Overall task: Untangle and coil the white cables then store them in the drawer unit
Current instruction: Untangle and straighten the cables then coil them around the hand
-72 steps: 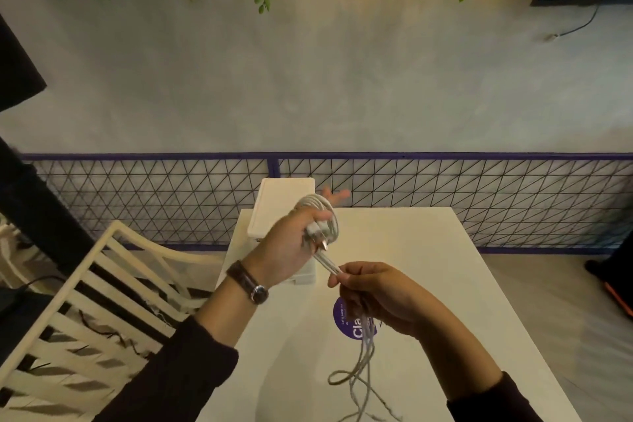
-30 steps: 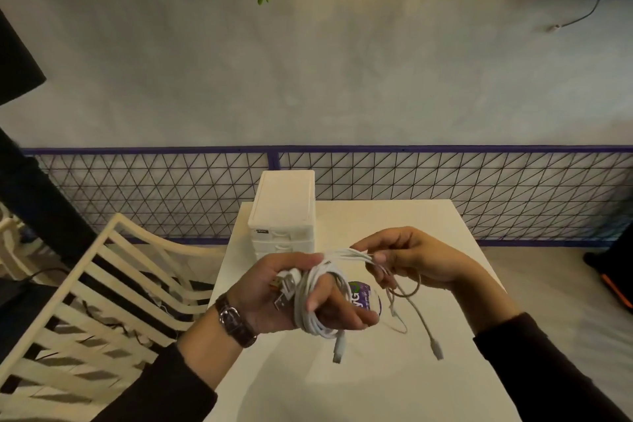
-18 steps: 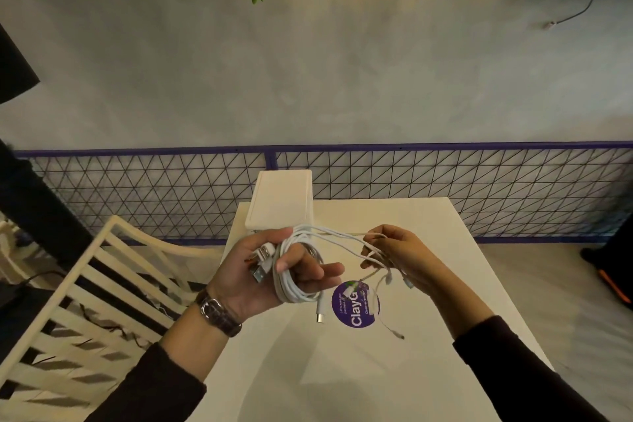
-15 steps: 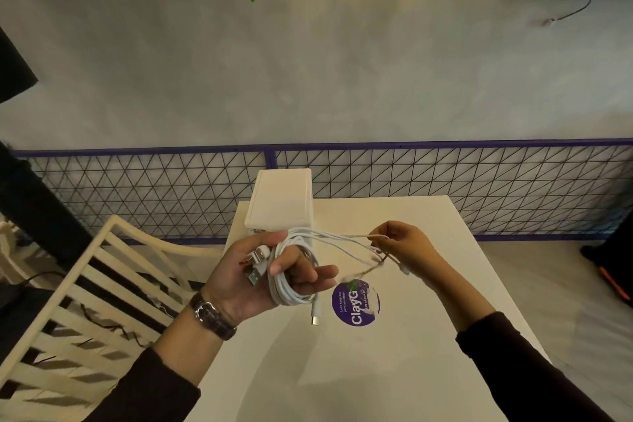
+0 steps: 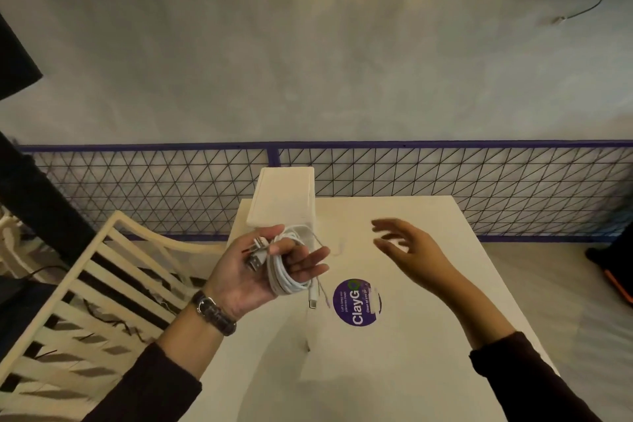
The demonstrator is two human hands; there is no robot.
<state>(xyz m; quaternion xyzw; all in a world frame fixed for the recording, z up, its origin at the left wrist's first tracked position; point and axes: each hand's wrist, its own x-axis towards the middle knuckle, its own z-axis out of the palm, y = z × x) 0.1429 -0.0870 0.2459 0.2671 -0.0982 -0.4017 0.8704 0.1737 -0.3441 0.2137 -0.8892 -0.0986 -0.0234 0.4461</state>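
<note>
My left hand (image 5: pixel 253 269) holds a coil of white cables (image 5: pixel 286 276) wound around its fingers, above the table's left side. The thumb pins several metal plugs (image 5: pixel 257 250) against the palm. One cable end with a connector (image 5: pixel 312 300) dangles below the coil. My right hand (image 5: pixel 411 250) hovers to the right of the coil, fingers spread and holding nothing. The white drawer unit (image 5: pixel 282 197) stands at the table's far left edge, just behind my left hand; its drawer fronts are hidden by the hand.
The white table (image 5: pixel 394 370) carries a round purple sticker (image 5: pixel 358 301) near its middle. A cream slatted chair (image 5: pixel 78 312) stands to the left. A wire mesh railing (image 5: pixel 445 175) runs behind the table in front of a grey wall.
My right hand has let go of the loose cable ends and moved away to the right, fingers spread. The ends now hang from the coil in my left hand.
</note>
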